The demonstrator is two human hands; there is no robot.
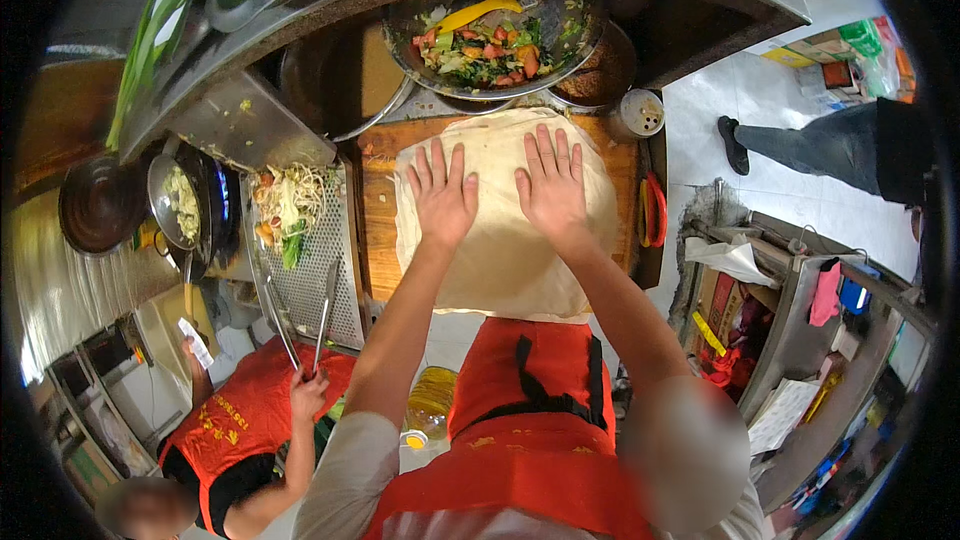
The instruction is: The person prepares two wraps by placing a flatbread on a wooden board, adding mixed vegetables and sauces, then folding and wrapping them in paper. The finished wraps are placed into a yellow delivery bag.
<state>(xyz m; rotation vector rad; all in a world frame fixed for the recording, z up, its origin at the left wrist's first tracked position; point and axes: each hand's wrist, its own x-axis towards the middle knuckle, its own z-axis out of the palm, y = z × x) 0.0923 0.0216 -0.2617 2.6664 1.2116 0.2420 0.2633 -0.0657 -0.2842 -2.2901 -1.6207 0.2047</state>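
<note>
Pale, thin dough sheet [505, 230] drapes over my wooden board [378, 230]. My left hand [442, 195] and right hand [552, 185] press it, flat, fingers spread, side by side.

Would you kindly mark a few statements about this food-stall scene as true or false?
1. Both hands lie flat, fingers spread, on the thin flatbread sheet. True: the left hand and right hand press on it side by side.
2. The flatbread lies on a metal tray. False: it lies on a wooden board.
3. A metal bowl of mixed vegetables sits beyond the flatbread. True.
4. The co-worker in the red apron holds a knife. False: that person's hand grips metal tongs.
5. The perforated tray is left of the board and holds shredded vegetables. True.
6. The person's right hand holds a spoon. False: it is open and empty.
</note>
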